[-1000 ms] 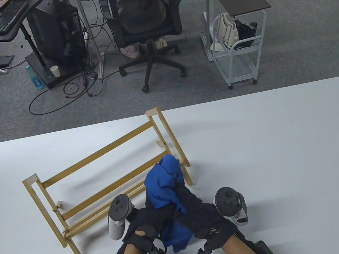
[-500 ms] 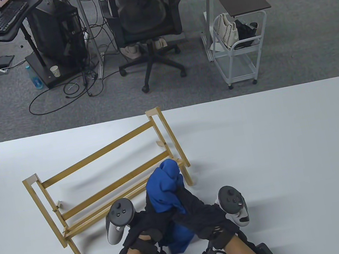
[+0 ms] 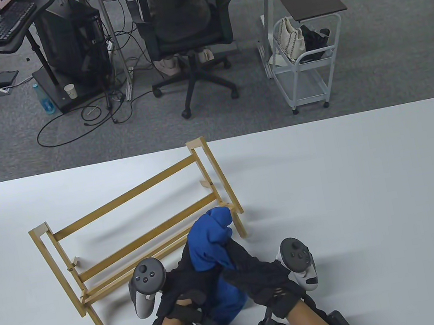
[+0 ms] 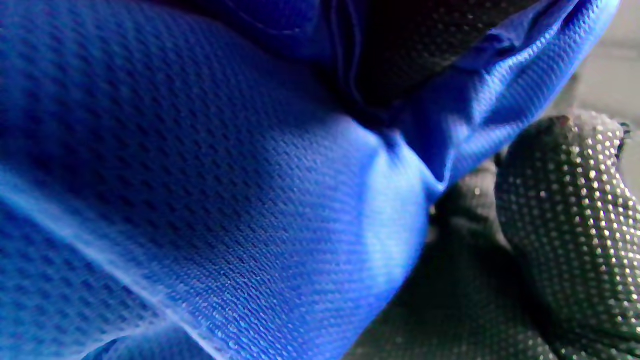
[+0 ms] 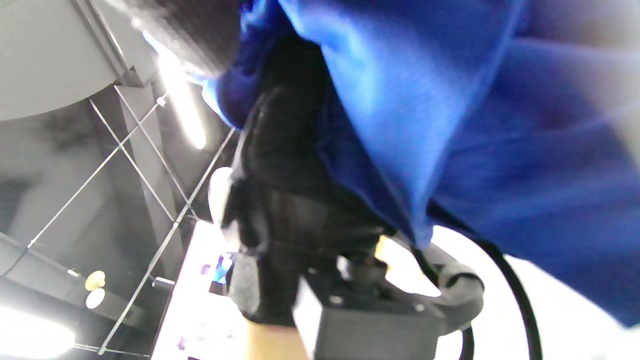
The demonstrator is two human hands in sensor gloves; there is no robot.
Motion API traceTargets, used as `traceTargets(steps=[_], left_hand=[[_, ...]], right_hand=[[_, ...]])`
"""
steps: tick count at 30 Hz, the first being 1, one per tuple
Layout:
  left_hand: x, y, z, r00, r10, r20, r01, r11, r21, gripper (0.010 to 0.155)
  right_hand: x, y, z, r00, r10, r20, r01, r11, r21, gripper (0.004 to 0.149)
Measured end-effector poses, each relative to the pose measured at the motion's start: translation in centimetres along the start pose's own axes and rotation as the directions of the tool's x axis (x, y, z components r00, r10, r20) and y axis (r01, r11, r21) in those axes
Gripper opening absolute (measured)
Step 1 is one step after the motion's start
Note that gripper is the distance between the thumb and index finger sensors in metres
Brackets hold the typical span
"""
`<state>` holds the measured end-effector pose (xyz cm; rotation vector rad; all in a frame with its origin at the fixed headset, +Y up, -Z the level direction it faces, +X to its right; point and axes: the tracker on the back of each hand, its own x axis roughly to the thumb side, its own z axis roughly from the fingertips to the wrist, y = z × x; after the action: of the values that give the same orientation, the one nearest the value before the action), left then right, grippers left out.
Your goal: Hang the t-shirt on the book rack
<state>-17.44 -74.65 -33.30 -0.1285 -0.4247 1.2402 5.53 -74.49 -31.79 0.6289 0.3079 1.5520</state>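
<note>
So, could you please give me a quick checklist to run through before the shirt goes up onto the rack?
1. Both hands hold the shirt: ok. The left hand and the right hand both grip the bunched blue cloth.
2. Shirt spread out for hanging: not ok. It is a crumpled wad between the hands.
3. Rack upright on the table: ok.
4. Rack rails bare: ok. Nothing hangs on them.
5. Shirt clear of the rack: cannot tell. Its top overlaps the rack's right end in the table view; contact is unclear.
6. Which part of the shirt is gripped: cannot tell. The wrist views show only blue cloth up close.
</note>
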Motion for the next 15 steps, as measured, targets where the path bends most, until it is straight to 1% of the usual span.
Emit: traceTargets(steps=[7, 11, 15], left_hand=[[-0.4, 0.4, 0.2, 0.999, 0.053, 0.000, -0.053, 0.998, 0.043, 0.073], [-0.6, 0.6, 0.3, 0.995, 0.097, 0.007, -0.097, 0.994, 0.058, 0.073], [-0.5, 1.0, 0.4, 0.992, 0.125, 0.020, -0.126, 0.989, 0.074, 0.073]], right_hand=[[0.3, 0.0, 0.2, 0.998, 0.056, 0.015, -0.055, 0.997, -0.051, 0.066], [0.4, 0.0, 0.3, 0.998, 0.058, 0.031, -0.056, 0.996, -0.071, 0.065], [0.7, -0.3, 0.6, 0.994, 0.107, 0.039, -0.102, 0.990, -0.102, 0.064]])
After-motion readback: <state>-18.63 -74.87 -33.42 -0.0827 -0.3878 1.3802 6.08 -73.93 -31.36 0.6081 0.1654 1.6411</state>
